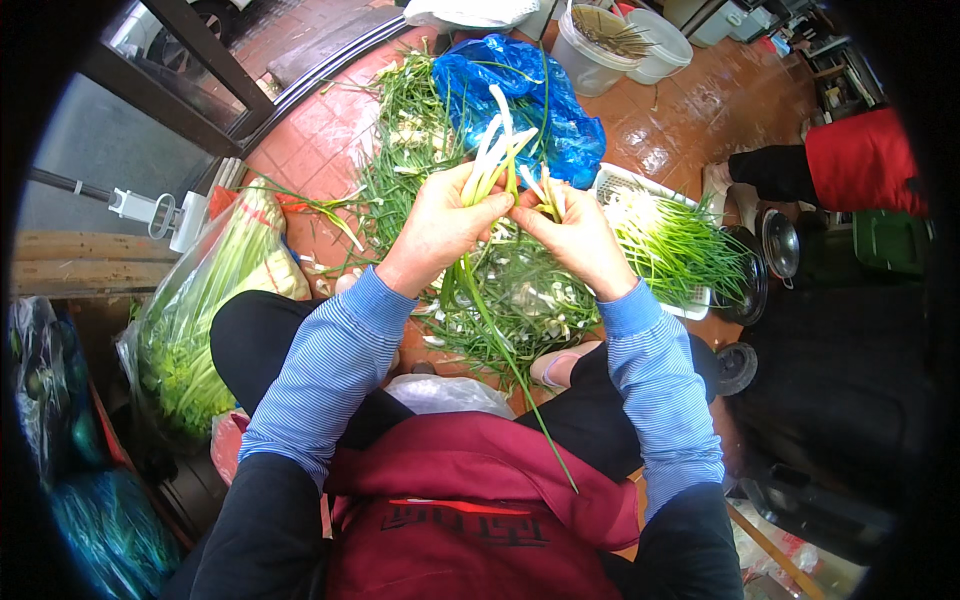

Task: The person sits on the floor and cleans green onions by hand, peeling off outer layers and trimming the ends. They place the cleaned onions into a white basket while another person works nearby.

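Note:
My left hand (454, 214) is closed around a few green onions (491, 161), white ends up, long green leaves hanging down towards my lap. Close beside it, my right hand (574, 229) pinches some short white and green onion pieces (547, 191) between thumb and fingers. Below both hands, trimmed leaves and peelings (510, 307) lie heaped on the tiled floor. More unsorted green onions (409, 142) form a long pile beyond my left hand. To the right, a white plastic basket (694, 306) holds a bundle of green onions (667, 240) with their white ends together.
A blue plastic bag (559, 112) lies beyond my hands, near a white bucket (596, 52). Bagged celery (210, 315) leans at the left. A person in red (862, 165) stands at the right, beside metal lids (780, 244). A glass door stands at upper left.

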Action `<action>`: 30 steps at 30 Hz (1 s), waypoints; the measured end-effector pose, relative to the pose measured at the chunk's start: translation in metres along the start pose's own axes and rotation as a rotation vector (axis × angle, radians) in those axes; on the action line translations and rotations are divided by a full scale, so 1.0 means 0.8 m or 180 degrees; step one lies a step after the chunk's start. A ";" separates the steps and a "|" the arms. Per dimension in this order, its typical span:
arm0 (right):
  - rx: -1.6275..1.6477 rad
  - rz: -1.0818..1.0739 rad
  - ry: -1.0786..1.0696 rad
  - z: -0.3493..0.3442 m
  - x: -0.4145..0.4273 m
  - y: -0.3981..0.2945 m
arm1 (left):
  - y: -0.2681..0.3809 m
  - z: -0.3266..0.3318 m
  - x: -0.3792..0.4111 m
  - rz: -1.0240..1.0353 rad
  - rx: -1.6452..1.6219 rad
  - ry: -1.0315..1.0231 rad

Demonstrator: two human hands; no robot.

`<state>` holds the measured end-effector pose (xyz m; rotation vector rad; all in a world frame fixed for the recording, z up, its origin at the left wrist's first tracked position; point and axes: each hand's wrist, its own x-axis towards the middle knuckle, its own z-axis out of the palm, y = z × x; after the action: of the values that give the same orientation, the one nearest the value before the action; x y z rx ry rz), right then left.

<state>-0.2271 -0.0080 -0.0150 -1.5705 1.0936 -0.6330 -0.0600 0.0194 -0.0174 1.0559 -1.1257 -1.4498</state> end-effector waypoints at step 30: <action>0.2740 0.0838 0.0314 -0.036 -0.004 -0.006 | 0.025 -0.040 -0.001 -0.0007 0.0168 -0.0015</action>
<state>-0.2508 -0.0181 -0.0014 -0.6509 0.8938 -0.8539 -0.0253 0.0142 -0.0035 1.0912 -1.1721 -1.4317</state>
